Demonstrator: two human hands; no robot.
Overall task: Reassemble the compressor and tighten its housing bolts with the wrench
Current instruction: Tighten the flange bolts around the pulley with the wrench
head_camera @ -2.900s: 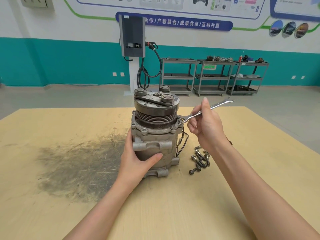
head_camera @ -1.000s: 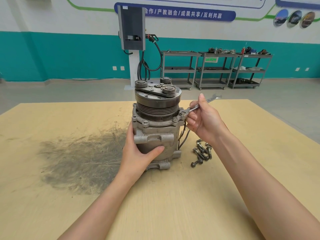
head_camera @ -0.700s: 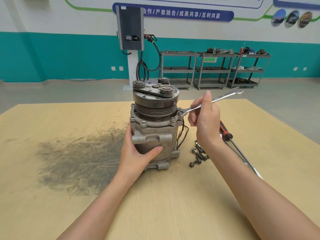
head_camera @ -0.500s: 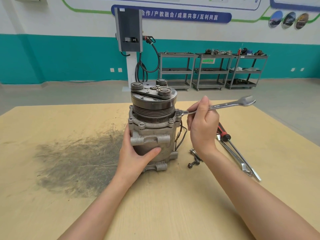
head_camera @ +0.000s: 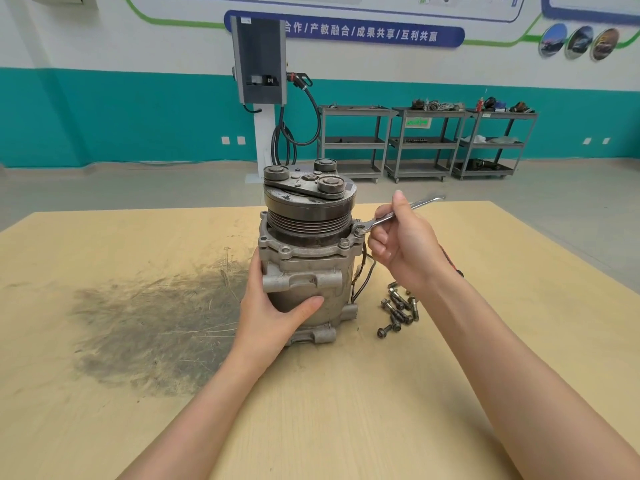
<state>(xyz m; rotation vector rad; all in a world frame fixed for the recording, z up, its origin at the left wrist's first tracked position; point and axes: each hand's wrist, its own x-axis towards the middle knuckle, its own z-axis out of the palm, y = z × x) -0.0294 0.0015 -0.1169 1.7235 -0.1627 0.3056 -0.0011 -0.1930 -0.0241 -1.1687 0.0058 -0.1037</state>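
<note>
The grey metal compressor (head_camera: pixel 304 268) stands upright on the wooden table (head_camera: pixel 346 393), its dark pulley on top. My left hand (head_camera: pixel 273 317) grips the lower housing from the left, thumb across the front. My right hand (head_camera: pixel 405 244) holds a silver wrench (head_camera: pixel 384 219) by its shank. The wrench's ring end sits on a housing bolt (head_camera: pixel 358 231) at the flange's right edge, and its open end points up and to the right. Other flange bolts (head_camera: pixel 344 242) show along the front rim.
Several loose bolts (head_camera: pixel 398 308) lie on the table right of the compressor, under my right forearm. A dark grimy patch (head_camera: pixel 156 323) covers the table to the left. A red-handled tool (head_camera: pixel 450 263) is mostly hidden behind my right wrist. Tool carts (head_camera: pixel 426 140) stand far behind.
My right hand swung the wrench handle out to the right, then back toward the far side, on the same bolt. The left hand kept its hold on the housing.
</note>
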